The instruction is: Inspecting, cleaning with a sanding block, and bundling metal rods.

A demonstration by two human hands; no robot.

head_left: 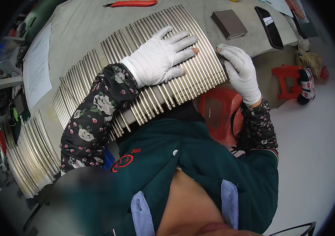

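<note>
Many thin, shiny metal rods [205, 51] lie side by side in a long row across the table. My left hand [159, 59], in a white glove with some bare fingertips, rests flat on top of them, its fingers spread. At the row's right end is my right hand [241, 72], also gloved in white. Its fingers bend toward the last rod, the thumb apart from them, and nothing shows between them. Whether it touches that rod, I cannot tell.
A second batch of rods [33, 153] lies at lower left, near a printed sheet [39, 67]. Beyond the row are a red-handled cutter [132, 4], a dark brown block [229, 24] and a phone [269, 27]. Red plastic stools [287, 81] stand at right and below the table edge.
</note>
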